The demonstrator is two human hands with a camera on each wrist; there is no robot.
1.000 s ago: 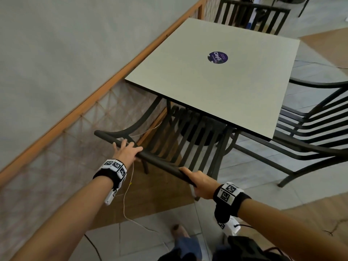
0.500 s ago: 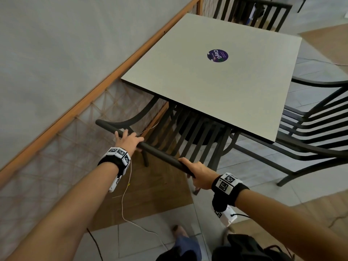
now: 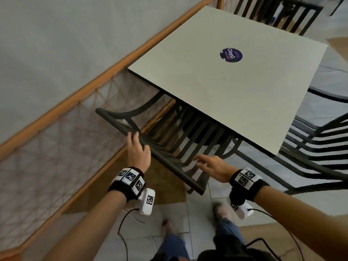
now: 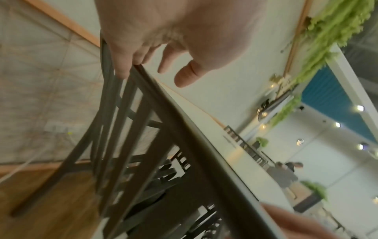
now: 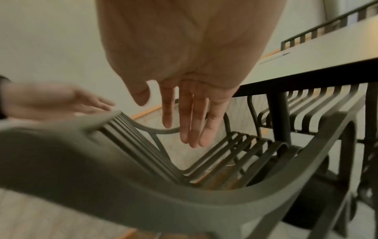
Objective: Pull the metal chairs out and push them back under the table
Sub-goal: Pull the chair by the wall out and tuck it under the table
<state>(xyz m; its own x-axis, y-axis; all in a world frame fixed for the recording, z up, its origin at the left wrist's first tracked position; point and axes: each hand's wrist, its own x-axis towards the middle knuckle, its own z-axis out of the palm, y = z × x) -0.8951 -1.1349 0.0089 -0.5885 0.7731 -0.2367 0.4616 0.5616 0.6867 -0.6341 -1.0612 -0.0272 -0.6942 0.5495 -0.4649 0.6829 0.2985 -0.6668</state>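
The near dark metal chair (image 3: pixel 169 147) stands with its seat under the square grey table (image 3: pixel 216 95); its slatted back faces me. My left hand (image 3: pixel 138 149) lies with straight fingers against the chair's top rail (image 3: pixel 120 127). In the left wrist view a fingertip of the left hand (image 4: pixel 163 53) touches the top rail (image 4: pixel 155 87). My right hand (image 3: pixel 209 164) hovers flat over the back's right end and holds nothing. In the right wrist view the right hand (image 5: pixel 184 113) hangs with straight fingers above the seat slats (image 5: pixel 235 153), clear of the rail.
A second metal chair (image 3: pixel 310 147) stands at the table's right side, and a third chair (image 3: pixel 273 14) at its far side. A partition with an orange rail (image 3: pixel 75 95) runs close on the left. A purple sticker (image 3: pixel 230 55) marks the tabletop. Cables (image 3: pixel 122 223) trail over the floor by my feet.
Both hands have let go of the top rail and opened. The left still touches it; the right has lifted off. The chair sits a little further under the table.
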